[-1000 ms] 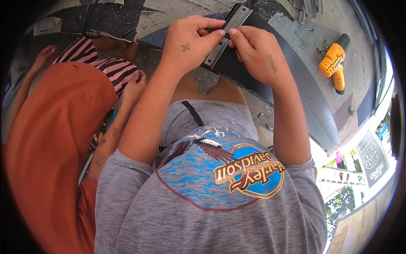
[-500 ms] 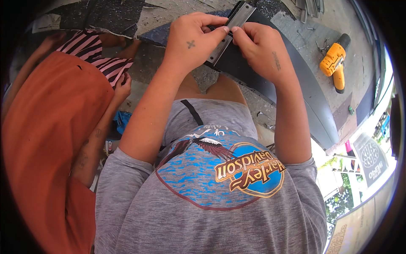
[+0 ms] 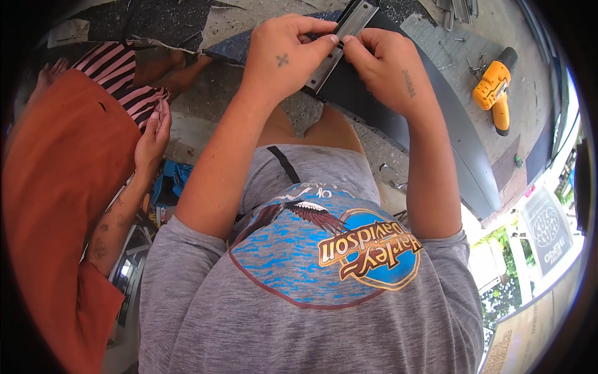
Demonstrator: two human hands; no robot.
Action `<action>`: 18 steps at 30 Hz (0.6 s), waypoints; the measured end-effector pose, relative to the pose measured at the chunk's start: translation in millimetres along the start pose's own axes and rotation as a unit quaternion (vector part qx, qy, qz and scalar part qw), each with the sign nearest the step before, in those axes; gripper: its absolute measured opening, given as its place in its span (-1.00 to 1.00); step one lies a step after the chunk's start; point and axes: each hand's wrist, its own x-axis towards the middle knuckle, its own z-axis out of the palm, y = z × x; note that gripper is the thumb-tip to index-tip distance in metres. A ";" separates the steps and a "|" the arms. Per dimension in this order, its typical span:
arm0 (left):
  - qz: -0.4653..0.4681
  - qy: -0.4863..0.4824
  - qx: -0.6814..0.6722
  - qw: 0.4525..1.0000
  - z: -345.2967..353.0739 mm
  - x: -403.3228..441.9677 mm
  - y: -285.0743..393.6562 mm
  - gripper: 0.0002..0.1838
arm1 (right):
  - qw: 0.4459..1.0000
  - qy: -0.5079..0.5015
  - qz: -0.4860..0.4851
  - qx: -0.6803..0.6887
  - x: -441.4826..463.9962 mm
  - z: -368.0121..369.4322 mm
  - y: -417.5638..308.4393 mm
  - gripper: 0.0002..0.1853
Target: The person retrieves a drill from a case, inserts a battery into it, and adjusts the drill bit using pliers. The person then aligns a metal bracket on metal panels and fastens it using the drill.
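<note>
A metal strip [image 3: 357, 20] with small holes lies slantwise at the end of a long dark curved panel [image 3: 436, 124]. My left hand [image 3: 289, 56] is closed at the strip's left side, its thumb and forefinger at the metal. From the right, my right hand [image 3: 389, 68] meets it with thumb and forefinger pinched at the strip's edge. The fingertips of both hands nearly touch. Whatever small thing may be between them is too small to make out.
A yellow cordless drill [image 3: 494, 88] lies on the worktop at the right, near loose screws [image 3: 478, 65]. Metal profiles [image 3: 458, 9] are at the top. A person in an orange shirt [image 3: 62, 187] is close on the left, beside a blue bag [image 3: 171, 182].
The person in orange has shifted left, and that person's near hand has moved left and down. My hands have moved slightly and stay at the strip.
</note>
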 end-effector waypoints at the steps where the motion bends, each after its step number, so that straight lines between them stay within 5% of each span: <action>1: 0.001 -0.001 0.001 1.000 -1.8 -0.7 0.4 -0.72 | 1.000 -0.003 -0.010 -0.009 -0.1 0.5 -0.1 -0.63; 18: 0.013 0.024 0.001 1.000 -3.6 -1.5 2.2 -0.73 | 0.991 0.051 0.113 0.044 -24.8 -39.4 -4.9 -0.60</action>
